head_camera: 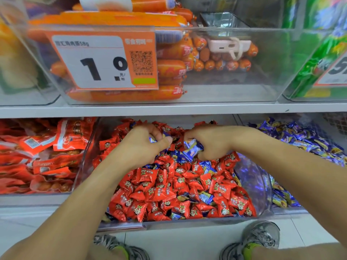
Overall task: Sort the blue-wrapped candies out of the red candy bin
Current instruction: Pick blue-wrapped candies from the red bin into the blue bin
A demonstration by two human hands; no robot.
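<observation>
Blue-wrapped candies are gripped in the curled fingers of the right hand above the far part of the red candy bin, and another blue wrapper is pinched by the left hand (only a sliver shows); more blue ones are scattered among the red candies
</observation>
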